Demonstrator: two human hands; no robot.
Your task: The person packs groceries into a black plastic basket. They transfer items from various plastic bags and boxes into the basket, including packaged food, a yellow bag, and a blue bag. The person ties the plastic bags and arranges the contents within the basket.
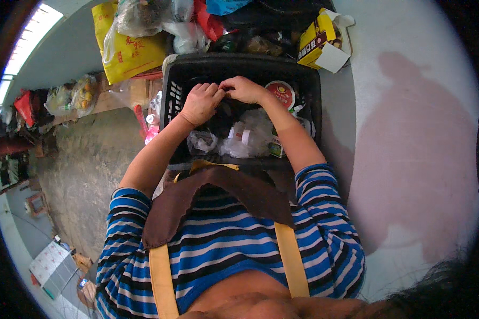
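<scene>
Both my hands are over the inside of a black plastic basket (243,60), their fingertips meeting near its middle. My left hand (201,103) is palm down with bent fingers. Thumb and fingers of my right hand (242,88) are drawn together against it. Whatever lies between the fingertips is too small and dark to make out. Beneath them is dark material, perhaps a black bag. A round tub with a red lid (280,95) leans by my right wrist. Nearer my body lie a clear plastic bag (259,123), white-capped containers (246,136) and a crumpled clear bag (202,142).
Beyond the basket stand a yellow bag (133,54) bearing writing, clear bags and an opened yellow carton (317,38). A pale wall (415,119) rises at right. Left of the basket is a pink bottle (151,131); farther left, bagged orange fruit (84,93) and bare floor (88,159).
</scene>
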